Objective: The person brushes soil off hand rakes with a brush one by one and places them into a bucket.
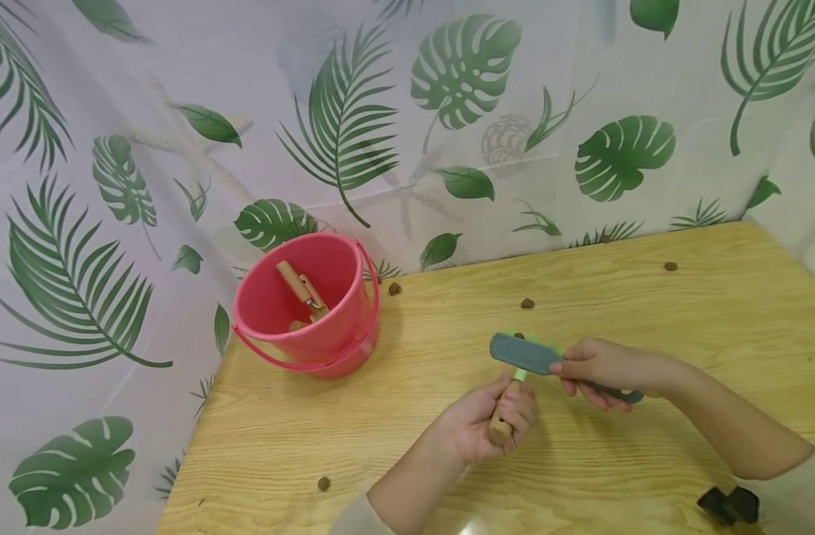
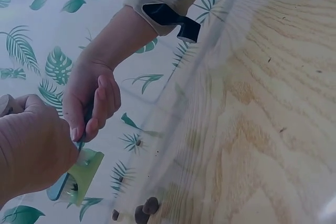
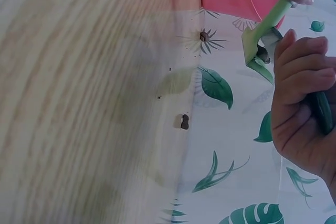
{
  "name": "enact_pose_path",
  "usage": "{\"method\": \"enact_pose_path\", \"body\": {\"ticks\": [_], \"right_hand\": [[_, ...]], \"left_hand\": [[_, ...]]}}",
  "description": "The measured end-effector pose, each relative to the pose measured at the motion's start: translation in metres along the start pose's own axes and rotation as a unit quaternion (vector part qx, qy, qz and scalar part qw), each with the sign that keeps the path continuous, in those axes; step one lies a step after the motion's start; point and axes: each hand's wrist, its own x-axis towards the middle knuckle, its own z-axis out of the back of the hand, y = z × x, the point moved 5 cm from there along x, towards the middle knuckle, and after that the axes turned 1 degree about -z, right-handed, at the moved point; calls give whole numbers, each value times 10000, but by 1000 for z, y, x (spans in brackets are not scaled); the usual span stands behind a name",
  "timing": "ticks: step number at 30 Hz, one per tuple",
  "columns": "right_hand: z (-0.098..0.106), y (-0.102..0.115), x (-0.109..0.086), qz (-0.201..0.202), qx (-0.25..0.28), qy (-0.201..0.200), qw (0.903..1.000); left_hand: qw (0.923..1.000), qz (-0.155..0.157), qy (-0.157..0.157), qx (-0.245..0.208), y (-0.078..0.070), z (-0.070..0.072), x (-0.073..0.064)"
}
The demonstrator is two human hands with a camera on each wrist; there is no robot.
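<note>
My left hand (image 1: pixel 494 423) grips the wooden handle of a small garden tool (image 1: pixel 501 423) with a light green neck and wide green head (image 3: pixel 253 45). In my right hand (image 1: pixel 604 371) is a grey-blue brush (image 1: pixel 522 354), pinched by its handle, which has a hole at the end. The brush's flat back covers most of the green head in the head view. Seen from the left wrist, the brush lies against the green head (image 2: pixel 88 174), with pale bristles and a dark bit between them. A dark clod (image 3: pixel 263 54) also shows at the green head in the right wrist view.
A pink bucket (image 1: pixel 354 357) stands at the left of the wooden table (image 1: pixel 447 319), with wooden-handled tools (image 1: pixel 293 282) inside. Brown clods lie scattered, including one near the front (image 1: pixel 323 484) and one at the right (image 1: pixel 671 266). A leaf-patterned cloth (image 1: pixel 394 134) hangs behind.
</note>
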Motion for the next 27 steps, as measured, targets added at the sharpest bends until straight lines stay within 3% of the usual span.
{"method": "enact_pose_path", "body": {"ticks": [8, 14, 27], "right_hand": [[-1, -3, 0, 1, -548, -347, 9979], [2, 1, -1, -100, -894, -682, 9936], [8, 6, 5, -165, -1240, -830, 9887]], "left_hand": [[9994, 37, 230, -263, 5, 0, -1], [9996, -55, 163, -228, 3, 1, 0], [9991, 19, 76, -409, -1, 8, -3]]}}
